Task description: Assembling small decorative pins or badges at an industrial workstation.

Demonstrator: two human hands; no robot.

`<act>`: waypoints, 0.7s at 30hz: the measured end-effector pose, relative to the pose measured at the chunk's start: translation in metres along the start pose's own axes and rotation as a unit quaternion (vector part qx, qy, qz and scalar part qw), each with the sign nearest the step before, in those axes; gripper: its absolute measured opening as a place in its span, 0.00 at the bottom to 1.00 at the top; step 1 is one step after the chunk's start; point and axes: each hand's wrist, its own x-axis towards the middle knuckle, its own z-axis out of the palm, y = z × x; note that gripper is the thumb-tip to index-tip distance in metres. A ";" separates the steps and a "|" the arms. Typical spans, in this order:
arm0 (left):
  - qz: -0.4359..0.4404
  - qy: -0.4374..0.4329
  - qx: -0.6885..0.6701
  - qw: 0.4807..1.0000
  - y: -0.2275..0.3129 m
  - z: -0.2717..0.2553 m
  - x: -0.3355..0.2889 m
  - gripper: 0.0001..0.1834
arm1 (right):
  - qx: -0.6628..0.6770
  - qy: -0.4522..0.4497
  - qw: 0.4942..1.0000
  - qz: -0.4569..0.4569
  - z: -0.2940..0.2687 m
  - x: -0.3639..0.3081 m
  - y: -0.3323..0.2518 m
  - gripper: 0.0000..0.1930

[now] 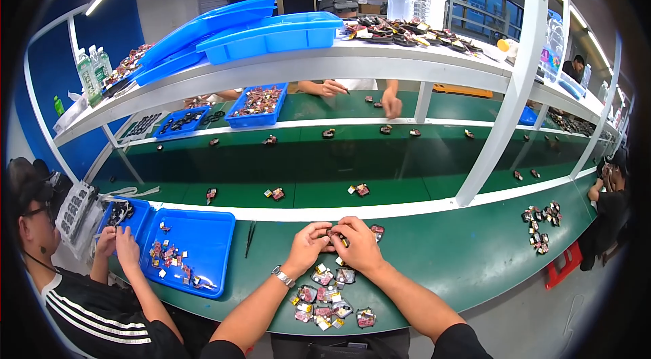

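Left hand [308, 249], right hand [359, 245]: both grips closed on one circuit-board module [336, 237]. Module pile [325, 294] at their 6 o'clock on green desk [434, 271], black tweezers [250, 239] at 9 o'clock.

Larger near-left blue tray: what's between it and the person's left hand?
Head view: black tweezers lie on the green bench between the tray and the left hand.
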 end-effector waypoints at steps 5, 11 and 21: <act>-0.015 0.006 -0.005 1.000 0.002 0.001 0.000 0.16 | -0.058 -0.027 0.996 -0.058 0.002 0.000 0.003 0.07; -0.042 0.017 -0.028 0.999 0.002 0.002 0.000 0.15 | -0.054 -0.030 0.997 -0.037 0.003 -0.004 0.002 0.07; -0.027 0.043 0.021 0.999 -0.003 0.001 0.002 0.13 | 0.026 -0.018 0.999 -0.021 0.003 -0.002 -0.005 0.09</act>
